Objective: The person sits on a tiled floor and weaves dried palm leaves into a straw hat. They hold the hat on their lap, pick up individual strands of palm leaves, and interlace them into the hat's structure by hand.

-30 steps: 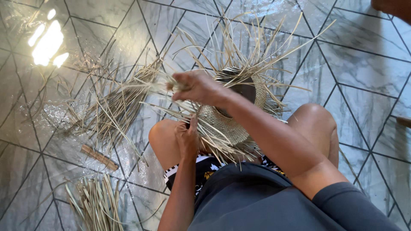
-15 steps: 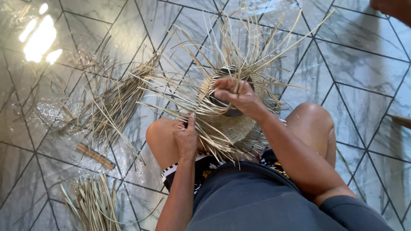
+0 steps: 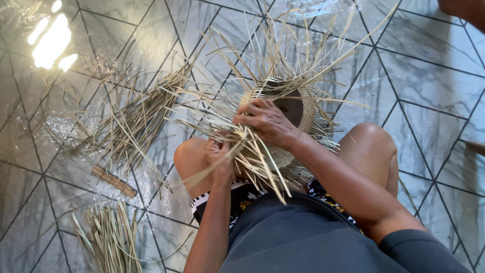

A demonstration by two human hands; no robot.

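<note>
Marbled floor tiles lie under the half-woven straw basket; its body is woven, loose strips remain; right hand pinches strips, left hand clamps others.

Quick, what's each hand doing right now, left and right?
Left hand: closed on loose straw strands beside the knee.
Right hand: fingers curled, gripping strands at the rim of the half-woven straw basket.
</note>
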